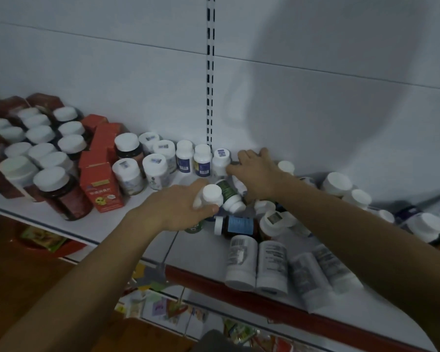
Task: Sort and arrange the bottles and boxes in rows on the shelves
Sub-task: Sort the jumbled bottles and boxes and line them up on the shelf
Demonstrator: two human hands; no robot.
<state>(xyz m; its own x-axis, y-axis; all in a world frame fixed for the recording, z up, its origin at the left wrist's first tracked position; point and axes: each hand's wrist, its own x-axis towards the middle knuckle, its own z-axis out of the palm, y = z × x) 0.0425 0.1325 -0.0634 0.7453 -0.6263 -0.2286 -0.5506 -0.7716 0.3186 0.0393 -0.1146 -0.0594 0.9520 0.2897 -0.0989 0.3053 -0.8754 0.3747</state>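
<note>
Faced a white shelf [148, 207] backed by a pale panel [315, 110] with a slotted upright [210, 72]. Wrapped the left hand [178, 209] round a white-capped bottle [211, 195], fingers curled about its body, over the middle of the shelf. Laid the right hand [257, 171] palm down on the jumbled pile by the panel, forefinger touching the last bottle [221, 160] of the back row. Could not tell whether anything was held beneath that palm.

Counted five small white bottles upright in that back row, with two more and a brown one just in front at its left end. Counted four big white bottles [272, 268] lying side by side at the front edge, on the right. Saw one green-labelled bottle [228, 190] lying between the hands and one blue-labelled bottle [236, 226] lying just below it. Made out three orange-red boxes [99, 189] in a line left of the row. Found beyond them over a dozen white-capped red jars [61, 194], too blurred for an exact count.
</note>
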